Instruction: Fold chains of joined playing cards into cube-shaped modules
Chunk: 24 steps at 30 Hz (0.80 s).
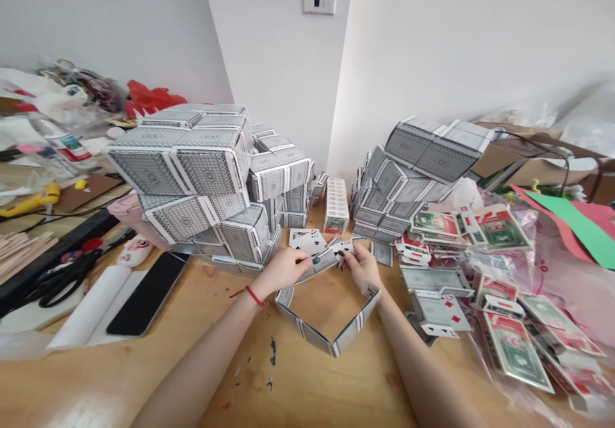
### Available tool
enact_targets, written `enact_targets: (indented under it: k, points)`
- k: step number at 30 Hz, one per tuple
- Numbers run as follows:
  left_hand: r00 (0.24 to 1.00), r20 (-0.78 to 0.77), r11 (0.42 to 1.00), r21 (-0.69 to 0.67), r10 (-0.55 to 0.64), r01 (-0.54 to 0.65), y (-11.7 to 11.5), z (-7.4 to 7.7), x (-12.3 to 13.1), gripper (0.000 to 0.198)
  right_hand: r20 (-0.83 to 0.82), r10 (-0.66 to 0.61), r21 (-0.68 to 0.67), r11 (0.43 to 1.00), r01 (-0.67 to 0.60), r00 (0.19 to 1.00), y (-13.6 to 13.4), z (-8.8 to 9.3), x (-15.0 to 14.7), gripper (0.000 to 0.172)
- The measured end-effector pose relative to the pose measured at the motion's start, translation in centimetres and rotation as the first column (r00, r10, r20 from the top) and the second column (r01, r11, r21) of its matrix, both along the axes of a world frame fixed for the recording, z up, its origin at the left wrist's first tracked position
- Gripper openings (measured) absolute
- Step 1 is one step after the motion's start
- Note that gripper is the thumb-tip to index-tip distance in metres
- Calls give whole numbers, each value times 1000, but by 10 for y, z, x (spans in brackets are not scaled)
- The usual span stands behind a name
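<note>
My left hand [282, 268], with a red string on its wrist, pinches the edge of a grey-backed playing card [323, 263] on the far side of a ring of joined cards. My right hand [361, 266] closes its thumb and fingers on a white-faced playing card [343, 247] beside it. The ring of folded cards [312, 337] stands on edge between my forearms, its near corner pointing toward me. Loose face-up cards [306, 241] lie just beyond my left fingers. Exactly where the two held cards meet is hidden by my fingertips.
Stacked blocks built from cards rise at the left [202, 165] and right [413, 184]. A tall card bundle [336, 205] stands between them. Card boxes [516, 351] litter the right. A black phone [148, 293] and black scissors [72, 277] lie left.
</note>
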<state>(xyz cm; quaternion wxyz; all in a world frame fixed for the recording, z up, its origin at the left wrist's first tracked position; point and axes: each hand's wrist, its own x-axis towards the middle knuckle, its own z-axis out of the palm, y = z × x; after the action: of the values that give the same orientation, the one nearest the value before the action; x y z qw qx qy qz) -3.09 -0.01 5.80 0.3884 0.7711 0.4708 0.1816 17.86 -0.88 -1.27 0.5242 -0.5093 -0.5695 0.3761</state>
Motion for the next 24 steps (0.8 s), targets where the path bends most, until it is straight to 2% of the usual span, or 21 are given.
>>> enact_targets:
  k: [4,7,9,11,18,24]
  points:
    - [978,208,969,-243,13,38,3,-1,-5,32,-67,-3,-2,1000,3,998,1,2,3,27]
    - [947,310,877,-475,87,76,1,0,-5,36,-97,10,5,1000,-9,995,-1,5,3,26]
    - [942,319,816,-570,109,98,-2,1,-3,40,-107,20,8,1000,-19,994,-2,7,3,25]
    - [947,307,812,-574,95,105,-4,3,0,43,-114,27,9,1000,-26,993,-3,8,3,25]
    - [931,364,894,-419,8,156,-4,-2,6,42,-111,40,7,999,-39,993,-3,9,5,25]
    - [962,272,926,-368,18,87,-2,-6,5,44,-74,52,9,999,-51,996,-3,9,7,27]
